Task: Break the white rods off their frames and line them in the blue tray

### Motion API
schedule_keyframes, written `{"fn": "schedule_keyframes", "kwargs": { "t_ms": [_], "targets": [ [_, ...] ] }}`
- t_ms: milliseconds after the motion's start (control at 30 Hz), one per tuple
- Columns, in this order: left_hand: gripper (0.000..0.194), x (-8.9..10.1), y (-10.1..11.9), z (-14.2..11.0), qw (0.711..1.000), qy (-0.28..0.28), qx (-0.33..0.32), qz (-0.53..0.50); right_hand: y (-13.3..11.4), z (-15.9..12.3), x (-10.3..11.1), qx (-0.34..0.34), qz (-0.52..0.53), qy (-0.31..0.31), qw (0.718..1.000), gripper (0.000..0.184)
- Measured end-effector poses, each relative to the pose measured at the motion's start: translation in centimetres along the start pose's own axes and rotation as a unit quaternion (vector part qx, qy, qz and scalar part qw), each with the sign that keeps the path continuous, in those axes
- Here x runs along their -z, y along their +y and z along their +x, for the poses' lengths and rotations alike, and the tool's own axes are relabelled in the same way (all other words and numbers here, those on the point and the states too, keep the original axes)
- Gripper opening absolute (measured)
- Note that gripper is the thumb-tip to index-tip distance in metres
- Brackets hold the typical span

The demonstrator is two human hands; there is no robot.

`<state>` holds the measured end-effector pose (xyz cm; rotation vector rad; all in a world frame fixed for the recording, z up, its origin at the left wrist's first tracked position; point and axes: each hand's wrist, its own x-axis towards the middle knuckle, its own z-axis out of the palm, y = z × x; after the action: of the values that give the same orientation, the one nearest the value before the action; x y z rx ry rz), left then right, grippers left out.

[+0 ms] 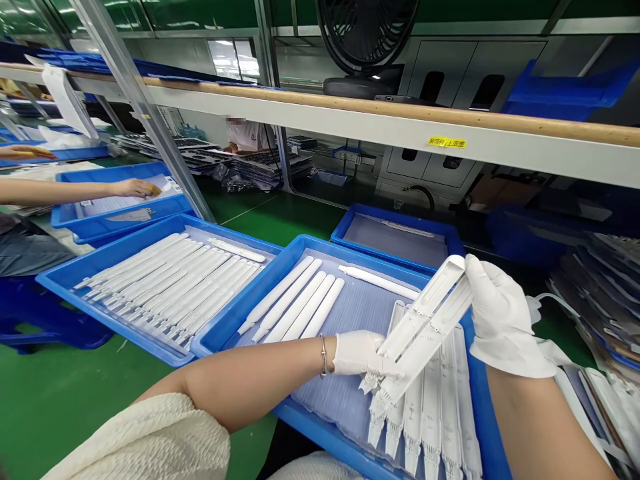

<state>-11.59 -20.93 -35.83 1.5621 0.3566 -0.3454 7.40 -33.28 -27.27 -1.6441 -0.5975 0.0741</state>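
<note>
Both my hands wear white gloves. My left hand (361,353) pinches the lower end of two long white plastic strips (425,327) held side by side. My right hand (497,317) grips their upper end. The strips hang tilted above the middle blue tray (295,250). In that tray lie several smooth white strips (295,303) on the left and several ribbed, open-side-up strips (440,407) on the right.
A blue tray (65,277) full of white strips lies to the left. Another blue tray (395,233) sits behind. A co-worker's hand (133,189) reaches into a far-left tray. A fan (367,40) stands on the shelf above. Stacked parts lie at the right edge.
</note>
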Motion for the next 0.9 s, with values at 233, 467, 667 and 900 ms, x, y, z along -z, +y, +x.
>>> {"fn": "schedule_keyframes", "kwargs": {
  "t_ms": [233,467,667,900],
  "targets": [
    [0.057,0.2,-0.1,0.3,1.000,0.019,-0.020,0.007,0.0,0.5,0.1,0.041,-0.063,-0.011,0.997,0.049],
    [0.050,2.9,2.9,-1.7,0.991,0.014,-0.052,0.124,0.3,3.4,-2.3,0.002,-0.132,-0.148,0.980,0.044],
    [0.043,5.3,2.0,0.1,0.990,0.090,-0.042,0.100,6.2,4.3,-8.1,0.000,-0.184,-0.311,0.932,0.052],
    [0.027,5.7,-1.0,2.6,0.957,0.121,0.097,0.247,11.1,3.4,-11.1,0.019,-0.276,-0.355,0.893,0.056]
  ]
}}
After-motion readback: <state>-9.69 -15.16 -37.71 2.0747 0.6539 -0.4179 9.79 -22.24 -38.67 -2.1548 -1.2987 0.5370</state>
